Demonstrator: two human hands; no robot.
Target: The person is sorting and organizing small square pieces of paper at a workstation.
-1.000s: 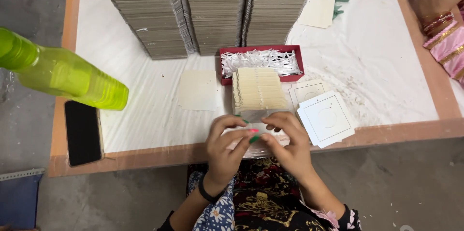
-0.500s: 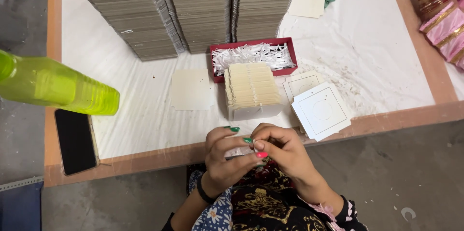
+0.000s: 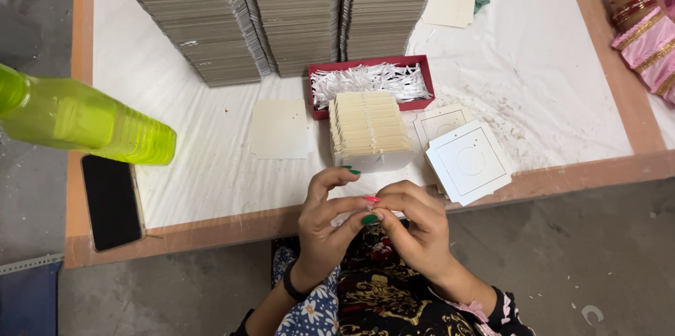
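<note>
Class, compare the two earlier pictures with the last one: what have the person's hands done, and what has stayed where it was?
Both hands, left hand and right hand, drew back from the table's edge toward the lap, fingertips pinched together on something too small to tell. The stack of cream cards, red tray and square cards stayed put.

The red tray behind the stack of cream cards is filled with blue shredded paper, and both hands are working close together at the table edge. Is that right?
Not quite. In the head view the red tray behind the stack of cream cards holds white shredded paper, not blue. The rest stands: the left hand and right hand are close together at the table edge.
</note>
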